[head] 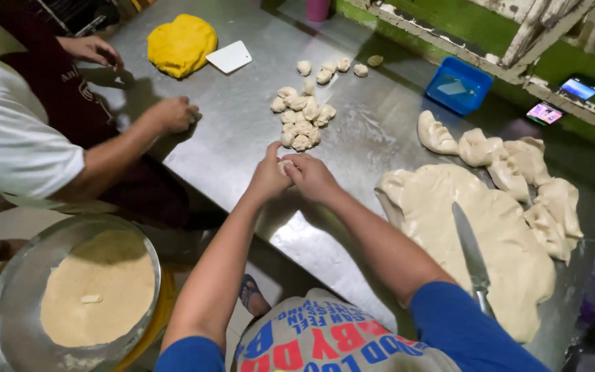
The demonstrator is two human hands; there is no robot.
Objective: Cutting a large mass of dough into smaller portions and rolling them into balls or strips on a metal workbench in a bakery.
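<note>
Head view: The left hand (268,178) and right hand (309,176) meet at frame centre, fingers closed together around a small dough piece (284,166) pinched between them above the steel table (242,131). At 12 o'clock from the hands lies a pile of dough pieces (302,118). At 3 to 4 o'clock a flattened dough sheet (476,241) carries a knife (472,256). At 10 o'clock lies a yellow dough mass (181,45), with a white scraper (228,56) beside it. A co-worker's hand (172,113) rests at 9 o'clock. A metal bowl (15,289) of flour sits at 7 o'clock.
</note>
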